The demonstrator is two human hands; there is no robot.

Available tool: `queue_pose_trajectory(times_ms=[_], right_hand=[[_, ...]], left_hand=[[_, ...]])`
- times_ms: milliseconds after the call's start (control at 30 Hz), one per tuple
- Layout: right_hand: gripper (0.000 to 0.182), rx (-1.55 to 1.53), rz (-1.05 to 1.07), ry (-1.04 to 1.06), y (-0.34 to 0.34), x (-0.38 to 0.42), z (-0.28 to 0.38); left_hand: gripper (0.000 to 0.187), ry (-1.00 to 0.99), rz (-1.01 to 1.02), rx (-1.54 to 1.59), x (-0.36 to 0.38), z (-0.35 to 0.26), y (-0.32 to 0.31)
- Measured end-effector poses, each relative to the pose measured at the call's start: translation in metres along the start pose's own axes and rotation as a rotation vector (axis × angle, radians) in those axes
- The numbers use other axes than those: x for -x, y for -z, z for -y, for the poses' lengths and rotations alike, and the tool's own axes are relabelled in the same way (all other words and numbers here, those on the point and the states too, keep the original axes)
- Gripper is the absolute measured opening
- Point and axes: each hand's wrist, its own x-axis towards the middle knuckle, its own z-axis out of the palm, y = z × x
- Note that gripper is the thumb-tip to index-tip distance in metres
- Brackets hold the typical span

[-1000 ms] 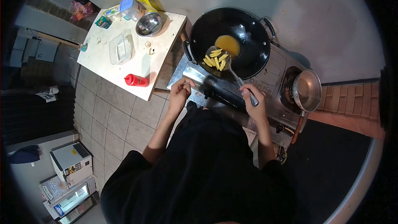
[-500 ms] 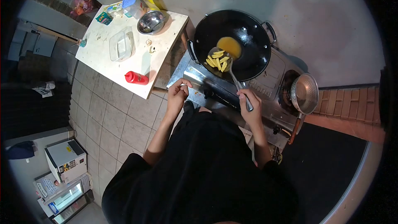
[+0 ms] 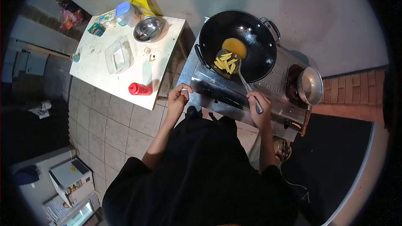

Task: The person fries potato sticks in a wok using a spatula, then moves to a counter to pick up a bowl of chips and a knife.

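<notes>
My right hand (image 3: 260, 106) is wrapped round the handle of a metal spatula (image 3: 245, 81). Its head reaches into a large black wok (image 3: 261, 37), under a heap of yellow potato fries (image 3: 226, 63). A pool of yellow-orange oil (image 3: 234, 48) lies at the wok's bottom, just beyond the fries. The wok sits on the left burner of a metal gas stove (image 3: 274, 86). My left hand (image 3: 179, 97) hovers near the stove's front left corner, fingers loosely bent and apart, with nothing visible in it.
A small metal pan (image 3: 310, 84) rests on the right burner, its wooden handle towards me. On the white table (image 3: 94, 62) at left are a red squeeze bottle (image 3: 140, 89), a clear plastic container (image 3: 118, 56), a steel bowl (image 3: 148, 29) and a blue-lidded tub (image 3: 126, 14).
The view has shifted slightly. My right hand still holds the spatula with the fries on it in the wok. The left hand stays near the stove corner, its fingers slightly changed.
</notes>
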Motion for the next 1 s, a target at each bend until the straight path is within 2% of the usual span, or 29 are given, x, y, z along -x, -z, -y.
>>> queue_pose_trajectory(times_ms=[67, 100, 133, 233, 333, 533, 667, 800, 933, 1000], right_hand=[[0.009, 0.069, -0.03, 0.014, -0.005, 0.005, 0.0], [0.009, 0.028, -0.016, -0.1, -0.006, 0.007, 0.006], [0.009, 0.028, -0.027, -0.117, -0.011, 0.01, 0.007], [0.008, 0.002, -0.144, 0.018, -0.021, 0.011, 0.007], [0.008, -0.007, -0.142, 0.06, -0.022, 0.01, 0.016], [0.007, 0.007, -0.124, 0.031, -0.021, 0.011, 0.023], [0.006, 0.021, -0.147, 0.087, -0.02, 0.007, 0.026], [0.007, 0.011, -0.094, -0.043, -0.018, 0.008, 0.034], [0.013, -0.036, -0.104, -0.169, -0.021, 0.01, 0.03], [0.014, -0.052, -0.12, -0.166, -0.023, 0.008, 0.031]], left_hand=[[0.036, 0.01, 0.053, -0.023, -0.003, 0.002, 0.009], [0.036, 0.024, 0.067, -0.026, -0.002, 0.002, 0.013], [0.036, 0.035, 0.089, -0.034, -0.002, 0.0, 0.016], [0.035, 0.051, 0.133, -0.047, -0.007, -0.006, 0.023], [0.036, 0.059, 0.166, -0.059, -0.016, -0.006, 0.028], [0.035, 0.055, 0.204, -0.046, -0.025, -0.011, 0.017], [0.038, 0.011, 0.185, -0.05, -0.018, -0.019, 0.007], [0.04, 0.076, 0.21, -0.063, -0.016, -0.007, 0.015], [0.038, 0.046, 0.213, -0.054, -0.011, -0.011, 0.029], [0.037, 0.041, 0.201, -0.069, -0.012, -0.011, 0.037]])
